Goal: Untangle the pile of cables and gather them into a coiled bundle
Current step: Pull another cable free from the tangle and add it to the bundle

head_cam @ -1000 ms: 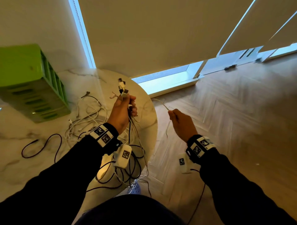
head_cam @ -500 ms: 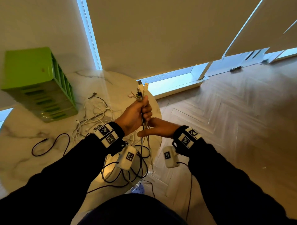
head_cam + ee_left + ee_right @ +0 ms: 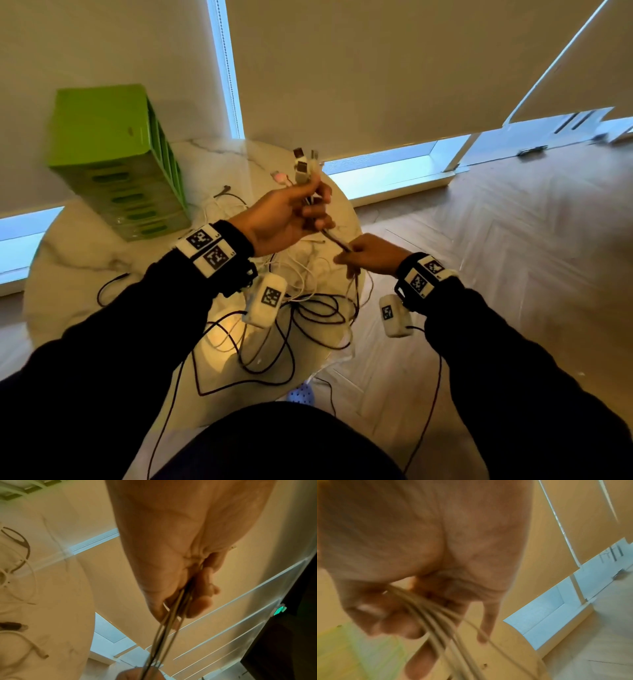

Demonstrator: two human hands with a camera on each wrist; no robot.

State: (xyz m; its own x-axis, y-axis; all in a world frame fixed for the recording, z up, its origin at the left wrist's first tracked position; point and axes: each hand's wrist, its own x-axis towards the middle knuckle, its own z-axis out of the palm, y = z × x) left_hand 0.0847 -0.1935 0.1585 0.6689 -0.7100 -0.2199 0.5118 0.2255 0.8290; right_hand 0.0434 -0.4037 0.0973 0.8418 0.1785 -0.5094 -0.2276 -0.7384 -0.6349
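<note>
My left hand (image 3: 301,209) is raised over the round marble table (image 3: 85,246) and grips a bunch of cables just below their plugs (image 3: 303,164), which stick up above the fist. The strands (image 3: 337,241) run taut down and right into my right hand (image 3: 359,257), which grips them lower down; below it they drop into black and white loops (image 3: 308,308) lying on the table. The left wrist view shows fingers (image 3: 197,601) curled round several thin strands (image 3: 164,628). Blurred in the right wrist view, the fingers (image 3: 399,626) curl round several pale cables (image 3: 436,615).
A green slotted box (image 3: 116,161) stands at the table's back left. More white cables (image 3: 226,209) and a black one (image 3: 109,287) lie loose on the marble. The table's right edge meets wooden floor (image 3: 496,257); blinds and a low window sill are behind.
My right hand, which a second ago held a thin strand out to the right, came in under the left fist and now grips the bunch lower down. The left hand stayed raised.
</note>
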